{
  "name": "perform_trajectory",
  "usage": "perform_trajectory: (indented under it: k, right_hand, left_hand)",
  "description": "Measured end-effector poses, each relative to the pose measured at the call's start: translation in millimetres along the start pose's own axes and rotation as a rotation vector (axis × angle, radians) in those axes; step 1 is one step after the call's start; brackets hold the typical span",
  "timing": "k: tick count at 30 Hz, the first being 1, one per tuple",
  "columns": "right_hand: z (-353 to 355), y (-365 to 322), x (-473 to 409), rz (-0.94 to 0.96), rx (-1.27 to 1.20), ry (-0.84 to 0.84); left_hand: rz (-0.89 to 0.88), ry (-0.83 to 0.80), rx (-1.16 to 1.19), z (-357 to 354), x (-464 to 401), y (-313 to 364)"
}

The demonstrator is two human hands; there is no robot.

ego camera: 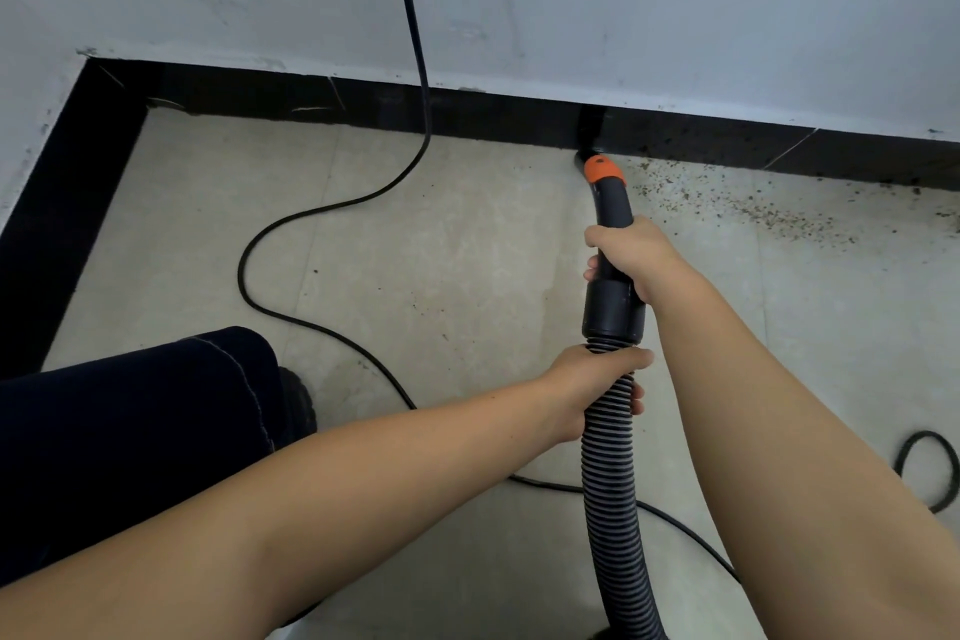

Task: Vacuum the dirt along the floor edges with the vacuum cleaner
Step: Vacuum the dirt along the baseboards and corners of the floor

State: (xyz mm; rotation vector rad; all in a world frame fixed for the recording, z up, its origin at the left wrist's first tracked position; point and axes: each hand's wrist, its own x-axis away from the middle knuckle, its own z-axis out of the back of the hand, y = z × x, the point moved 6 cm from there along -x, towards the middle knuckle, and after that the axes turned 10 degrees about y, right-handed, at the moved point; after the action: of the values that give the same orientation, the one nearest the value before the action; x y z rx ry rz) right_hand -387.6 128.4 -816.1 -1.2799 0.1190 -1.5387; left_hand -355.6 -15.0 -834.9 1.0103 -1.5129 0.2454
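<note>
A: Hands, count?
B: Two. Right hand curled round the dark wand of the vacuum, just below its one orange collar. Left hand curled round the ribbed hose, just beneath the black cuff.

A: Nozzle, position?
B: One, black, tip at the floor edge, touching or nearly touching the black skirting; contact cannot be told.

A: Dirt?
B: One scattered patch of brown specks on the floor, to the right of the nozzle, along the skirting. A few stray specks lie left of the wand.

A: Cords?
B: One black cord hanging down the white wall and snaking across the tiles. One further black loop at the right edge; whether it is the same cord cannot be told.

A: Other items?
B: One dark trouser leg, lower left, with one dark shoe beside it.
</note>
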Motion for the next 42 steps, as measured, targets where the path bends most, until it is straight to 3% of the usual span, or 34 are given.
perform_trajectory:
  k: [10, 21, 26, 34, 42]
  right_hand:
    - [23, 11, 6, -0.043, 0.006, 0.037]
    - [-37, -7, 21, 0.072, 0.173, -0.211]
    - [-46, -5, 18, 0.069, 0.1, -0.169]
    - [0, 0, -9, -0.004, 0.02, 0.02]
    - [-17, -4, -5, 0.045, 0.044, -0.068]
  left_hand:
    - [-0.004, -0.061, -0.027, -16, 9, -8]
    - [-0.042, 0.085, 0.134, 10, 8, -14]
    - [-0.023, 0.101, 0.123, 23, 5, -12]
    - [0.016, 0.025, 0.023, -2, -10, -2]
    - [0.022, 0.058, 0.063, 6, -10, -5]
